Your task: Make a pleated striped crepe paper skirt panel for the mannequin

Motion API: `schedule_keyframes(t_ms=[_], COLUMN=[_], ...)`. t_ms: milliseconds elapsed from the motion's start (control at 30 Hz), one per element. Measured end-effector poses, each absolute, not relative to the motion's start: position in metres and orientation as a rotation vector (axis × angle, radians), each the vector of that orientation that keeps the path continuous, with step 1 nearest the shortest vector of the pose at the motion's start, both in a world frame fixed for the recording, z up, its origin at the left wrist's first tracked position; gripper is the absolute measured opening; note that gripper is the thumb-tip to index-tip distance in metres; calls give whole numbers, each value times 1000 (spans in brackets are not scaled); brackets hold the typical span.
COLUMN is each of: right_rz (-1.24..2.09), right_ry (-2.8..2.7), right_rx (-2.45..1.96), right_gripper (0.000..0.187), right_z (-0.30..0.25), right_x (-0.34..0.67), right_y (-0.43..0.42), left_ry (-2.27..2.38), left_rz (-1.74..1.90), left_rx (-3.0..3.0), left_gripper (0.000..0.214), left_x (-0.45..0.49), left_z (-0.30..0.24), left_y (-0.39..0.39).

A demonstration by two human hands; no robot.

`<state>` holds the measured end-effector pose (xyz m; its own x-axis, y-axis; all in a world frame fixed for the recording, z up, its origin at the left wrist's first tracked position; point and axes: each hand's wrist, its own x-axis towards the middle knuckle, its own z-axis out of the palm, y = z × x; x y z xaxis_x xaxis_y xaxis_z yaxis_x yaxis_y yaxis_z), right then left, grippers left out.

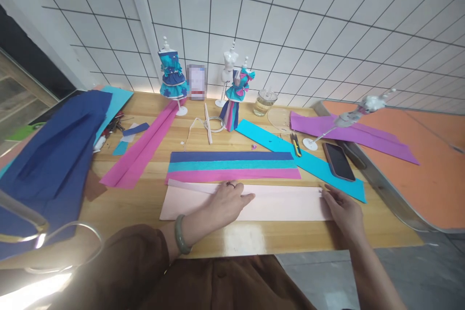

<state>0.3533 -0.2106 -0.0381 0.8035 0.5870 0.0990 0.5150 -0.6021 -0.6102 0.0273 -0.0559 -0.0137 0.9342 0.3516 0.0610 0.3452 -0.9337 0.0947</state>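
Near the front edge of the wooden table, a pale pink paper strip lay flat, its long axis running left to right across the view, roughly parallel to that edge. One short end pointed left and sat slightly aslant; the other pointed right, partly under the right hand. Along the upper long side, toward the left, a narrow band tapered rightward; fold or second layer, could not tell. Left hand rested on the strip left of its middle, palm down, fingers partly bent over the upper side, thumb held out and pointing right; jade-green bangle at that wrist. Right hand at the upper right corner, thumb and forefinger close together; could not tell whether paper was caught between them. Just beyond, a three-colour band of navy, teal and magenta lay nearly parallel to the pink strip. A bright blue strip ran obliquely from upper left to lower right, with yellow-handled snips and a dark smartphone on it. Farther left, a magenta strip slanted down toward the near left.
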Motion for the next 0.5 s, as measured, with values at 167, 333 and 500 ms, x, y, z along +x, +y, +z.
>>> schedule_keyframes(t_ms=[167, 333, 500], right_rz=[48, -47, -53], right_ry=[-818, -832, -843], right_rx=[-2347, -2334, -2363], right_gripper=[50, 54, 54], right_z=[-41, -45, -46], right_x=[350, 348, 349], right_y=[-209, -211, -212], left_ry=[540, 537, 533], left_rz=[109, 126, 114], left_rx=[3002, 2984, 2976], left_gripper=[38, 39, 40], left_x=[27, 27, 28], left_z=[-12, -12, -14], left_y=[-56, -56, -55])
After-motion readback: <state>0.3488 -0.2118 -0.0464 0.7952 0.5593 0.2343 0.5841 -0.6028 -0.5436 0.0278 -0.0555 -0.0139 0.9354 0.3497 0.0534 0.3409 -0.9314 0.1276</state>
